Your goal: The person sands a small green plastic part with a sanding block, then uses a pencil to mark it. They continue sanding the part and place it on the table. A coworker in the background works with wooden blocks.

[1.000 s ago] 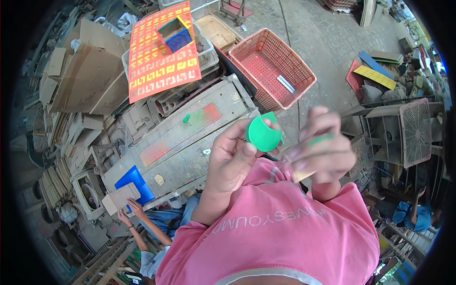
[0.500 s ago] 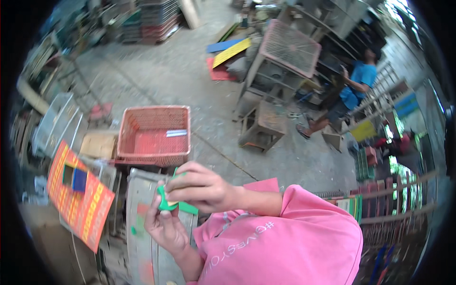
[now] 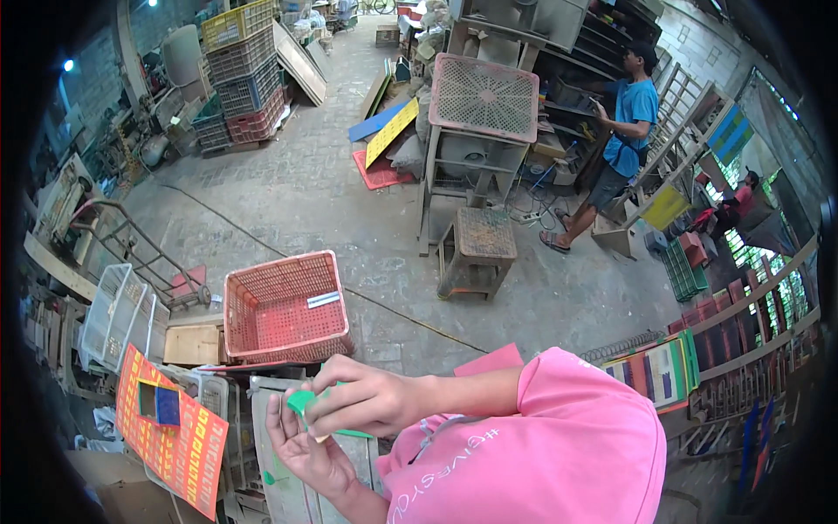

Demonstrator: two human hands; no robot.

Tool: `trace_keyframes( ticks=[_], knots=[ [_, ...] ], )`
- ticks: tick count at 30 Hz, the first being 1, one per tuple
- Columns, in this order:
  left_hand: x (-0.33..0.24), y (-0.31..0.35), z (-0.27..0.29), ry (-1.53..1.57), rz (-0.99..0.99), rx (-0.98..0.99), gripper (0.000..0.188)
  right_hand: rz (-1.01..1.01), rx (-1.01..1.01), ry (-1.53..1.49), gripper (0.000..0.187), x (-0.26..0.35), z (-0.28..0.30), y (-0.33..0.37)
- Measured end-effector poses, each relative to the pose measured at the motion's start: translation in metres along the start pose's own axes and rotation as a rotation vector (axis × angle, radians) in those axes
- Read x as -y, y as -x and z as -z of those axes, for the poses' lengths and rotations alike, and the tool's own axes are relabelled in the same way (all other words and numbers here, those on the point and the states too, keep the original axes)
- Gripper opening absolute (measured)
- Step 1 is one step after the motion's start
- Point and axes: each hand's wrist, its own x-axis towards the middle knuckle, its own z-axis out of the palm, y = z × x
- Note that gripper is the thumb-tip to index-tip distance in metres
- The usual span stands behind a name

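Observation:
In front of my pink shirt, my right hand [image 3: 371,400] pinches a small green piece [image 3: 301,402] with a pale, wood-coloured part peeping out below the fingers. The right fingers hide much of it, so its full shape cannot be made out. My left hand [image 3: 307,450] is just below and to the left, palm turned up, fingers spread close beside the piece. Beneath both hands is a worn grey worktable [image 3: 271,406] with green paint marks. Another green thing [image 3: 356,433] shows partly behind my right hand.
An orange patterned board [image 3: 175,445] with a blue-edged square stands left of the worktable. Beyond the table sits a red plastic crate [image 3: 284,332] with a pale strip inside. A stool [image 3: 478,244] and a mesh-topped stand [image 3: 484,96] are farther off. A person in blue [image 3: 633,122] stands by shelves.
My left fingers have opened away from the green piece, which stays in my right hand. The head view has tilted up, so the hands and crate appear lower and more of the far room shows.

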Motion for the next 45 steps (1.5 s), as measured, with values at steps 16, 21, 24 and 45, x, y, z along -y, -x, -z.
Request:
trace_keyframes(
  ticks=[16, 21, 24, 45],
  knots=[
    [0.044, -0.013, -0.059, -0.029, 0.090, 0.043, 0.068, 0.010, -0.081, 0.096, 0.019, -0.033, 0.079, 0.025],
    [0.036, -0.004, -0.055, 0.012, 0.087, -0.005, 0.072, 0.028, -0.088, 0.113, 0.020, -0.011, 0.061, 0.029],
    [0.033, 0.006, -0.036, 0.005, 0.092, 0.066, 0.071, -0.072, -0.086, 0.175, 0.018, -0.011, 0.056, 0.031],
    [-0.003, 0.044, 0.008, 0.023, 0.098, -0.012, 0.076, 0.038, -0.012, 0.105, 0.018, 0.019, -0.002, 0.027]
  ],
)
